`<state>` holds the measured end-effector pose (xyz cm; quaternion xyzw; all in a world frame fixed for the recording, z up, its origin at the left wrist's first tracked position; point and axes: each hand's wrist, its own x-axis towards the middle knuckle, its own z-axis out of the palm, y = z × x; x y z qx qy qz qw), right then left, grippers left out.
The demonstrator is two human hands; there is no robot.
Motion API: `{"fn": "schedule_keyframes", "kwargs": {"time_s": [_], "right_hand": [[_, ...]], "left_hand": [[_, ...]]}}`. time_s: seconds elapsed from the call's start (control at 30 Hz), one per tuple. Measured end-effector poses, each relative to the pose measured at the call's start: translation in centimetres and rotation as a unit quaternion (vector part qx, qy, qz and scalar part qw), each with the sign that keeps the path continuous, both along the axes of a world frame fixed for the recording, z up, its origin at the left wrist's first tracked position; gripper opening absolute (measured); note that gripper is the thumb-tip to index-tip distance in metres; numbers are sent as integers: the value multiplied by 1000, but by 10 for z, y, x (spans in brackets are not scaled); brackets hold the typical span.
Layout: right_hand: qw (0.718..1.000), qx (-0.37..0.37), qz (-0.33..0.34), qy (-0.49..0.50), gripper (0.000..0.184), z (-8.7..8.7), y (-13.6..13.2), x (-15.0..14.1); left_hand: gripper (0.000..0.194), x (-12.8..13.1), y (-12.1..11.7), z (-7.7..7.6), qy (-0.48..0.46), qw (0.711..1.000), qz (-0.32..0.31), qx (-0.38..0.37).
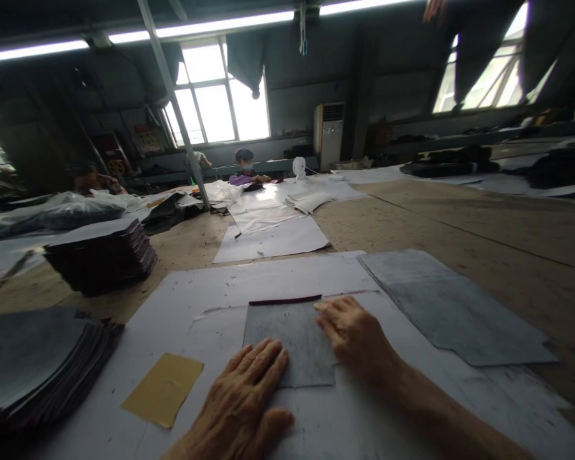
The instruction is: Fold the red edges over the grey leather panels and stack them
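Note:
A grey, fabric-like piece (297, 338) lies flat on white paper (172, 326) in front of me, with a narrow dark maroon strip (285, 299) along its far edge. My left hand (244, 396) rests flat over its near-left part, fingers stretched out and thumb apart. At the far right corner, my right hand (352, 329) has its fingers bent and close together, pressing on the edge by the end of the strip. The undersides of its fingertips are hidden. A tan square (165, 388) lies on the paper left of my left hand.
Stacks of grey-topped dark pieces stand at the left, one near (29, 358) and one farther (100, 255). More grey pieces (450, 306) lie at the right. A slanting pole (175, 105) rises beyond. Across the table sits a person (244, 169) near a white fan (298, 167).

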<state>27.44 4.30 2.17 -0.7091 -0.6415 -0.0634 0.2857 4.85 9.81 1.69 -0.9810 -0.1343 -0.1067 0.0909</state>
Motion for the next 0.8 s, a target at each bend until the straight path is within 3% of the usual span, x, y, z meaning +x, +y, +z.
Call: {"fn": "schedule_keyframes", "kwargs": {"time_s": [0.13, 0.37, 0.5, 0.67, 0.8], "right_hand": [[997, -50, 33, -46, 22, -2, -11, -24], [996, -66, 15, -63, 20, -5, -7, -13], [995, -70, -16, -64, 9, -4, -7, -12], [993, -71, -60, -78, 10, 17, -11, 0], [986, -91, -105, -91, 13, 36, -36, 29]], "left_hand": [[61, 0, 0, -2, -19, 1000, 2, 8], [60, -2, 2, 1, -63, 995, -34, 66], [61, -5, 11, -10, -99, 990, -57, 82], [65, -3, 35, -37, -149, 976, -110, 111], [64, -1, 42, -46, -156, 972, -115, 136]]}}
